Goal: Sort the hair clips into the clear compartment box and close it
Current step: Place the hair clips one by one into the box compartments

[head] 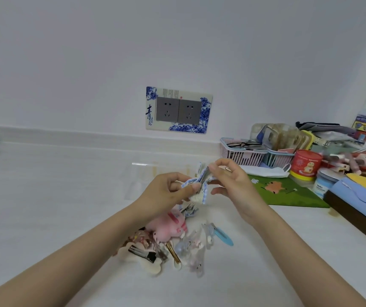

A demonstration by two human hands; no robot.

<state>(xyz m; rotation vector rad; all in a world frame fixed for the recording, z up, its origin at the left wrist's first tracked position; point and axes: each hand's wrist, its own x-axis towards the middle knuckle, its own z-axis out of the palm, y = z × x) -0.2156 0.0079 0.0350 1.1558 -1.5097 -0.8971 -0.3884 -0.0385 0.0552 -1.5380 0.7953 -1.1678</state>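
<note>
My left hand and my right hand both hold a blue-and-white gingham bow clip above the white counter, thumb and fingers pinched on its fabric and metal clip. Below them lies a pile of hair clips: a pink plush one, a light blue snap clip, several clear ones, a cream bow with a black clip. The clear compartment box sits behind my hands on the counter, faint and partly hidden; I cannot tell whether its lid is up.
At the right stand a green mat, pink and blue baskets, a red tin, a face mask, a blue-covered box and clutter. A double wall socket sits on the wall behind.
</note>
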